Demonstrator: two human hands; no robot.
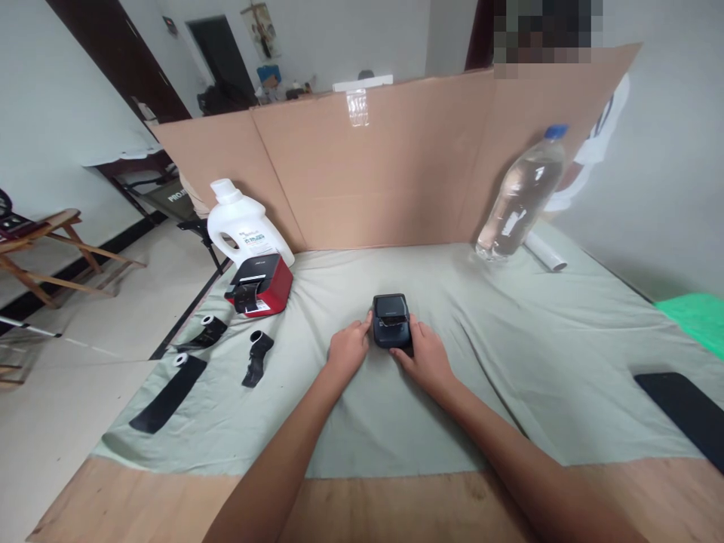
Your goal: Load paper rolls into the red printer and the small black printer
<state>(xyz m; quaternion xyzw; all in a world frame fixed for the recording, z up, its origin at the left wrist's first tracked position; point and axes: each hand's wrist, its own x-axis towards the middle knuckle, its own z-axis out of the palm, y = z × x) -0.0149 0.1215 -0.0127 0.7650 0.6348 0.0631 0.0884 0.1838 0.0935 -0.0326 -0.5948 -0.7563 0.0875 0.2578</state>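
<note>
A small black portable printer (390,324) sits on the green cloth in front of me, with a slot across its top. At its left side is my left hand (349,348), fingers mostly curled and fingertips pressed to the casing. My right hand (427,354) holds the right side, its thumb at the near edge and its fingers along the flank. Farther left stands a red and black label printer (274,290) with a black strip hanging from its front. Nearby lie three part-unrolled black rolls: one roll (257,358), another roll (209,332) and a longer strip roll (173,396).
A white jug (243,226) stands behind the red printer. Cardboard (373,181) forms a back wall. At the right are a water bottle (523,204), a white tube (546,253), a dark phone-like slab (682,407) and green material (693,320). A person is partly visible beyond the cardboard.
</note>
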